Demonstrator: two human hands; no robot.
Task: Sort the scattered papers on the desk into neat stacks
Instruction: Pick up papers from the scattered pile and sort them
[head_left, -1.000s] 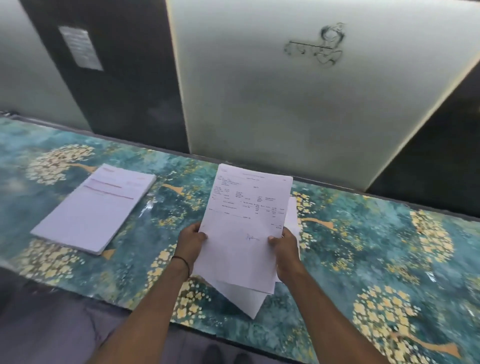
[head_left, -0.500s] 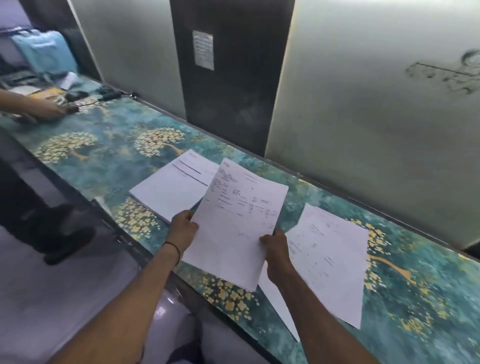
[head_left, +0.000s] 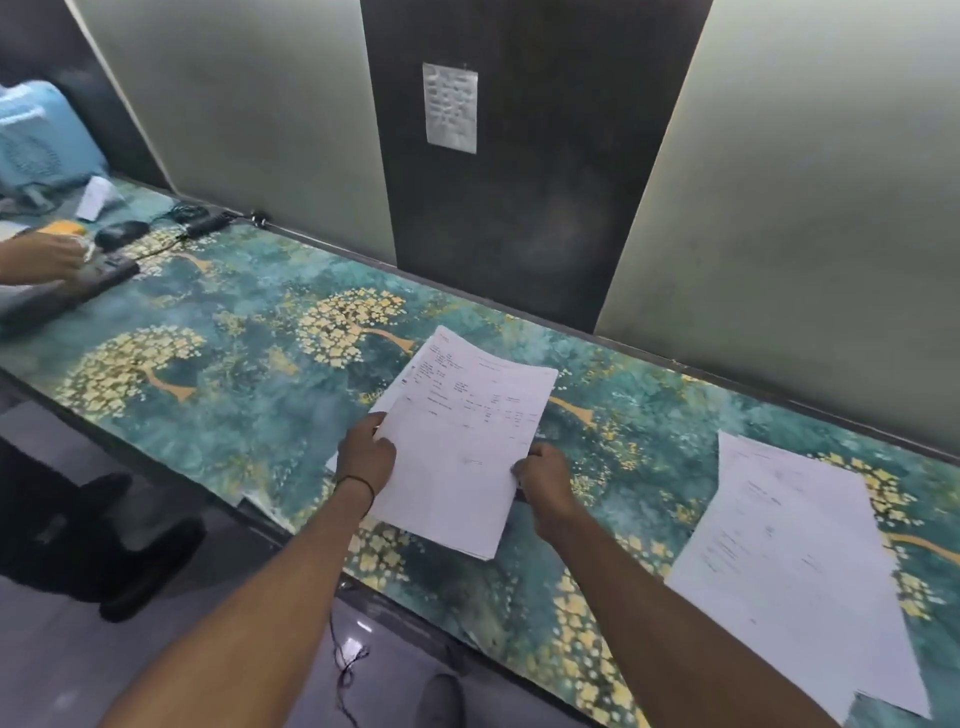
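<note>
I hold a printed white sheet (head_left: 462, 447) low over the teal desk (head_left: 249, 384) with gold tree patterns. My left hand (head_left: 366, 457) pinches its left edge and my right hand (head_left: 543, 480) grips its right lower edge. Under the sheet lies a stack of white papers (head_left: 387, 397), almost wholly hidden; only slivers show at its left side. Loose printed papers (head_left: 795, 566) lie overlapped and askew on the desk to the right, reaching past the front edge.
Frosted panels and a dark pillar with a taped notice (head_left: 450, 108) back the desk. At far left another person's hand (head_left: 44, 257) rests by a keyboard (head_left: 57, 293), a black mouse (head_left: 120, 232), cables and a blue bag (head_left: 36, 140). Shoes and floor lie below the desk edge.
The view has swung left. The sheet in both hands moved left from above the right-hand papers and now hovers over the left stack, covering it.
</note>
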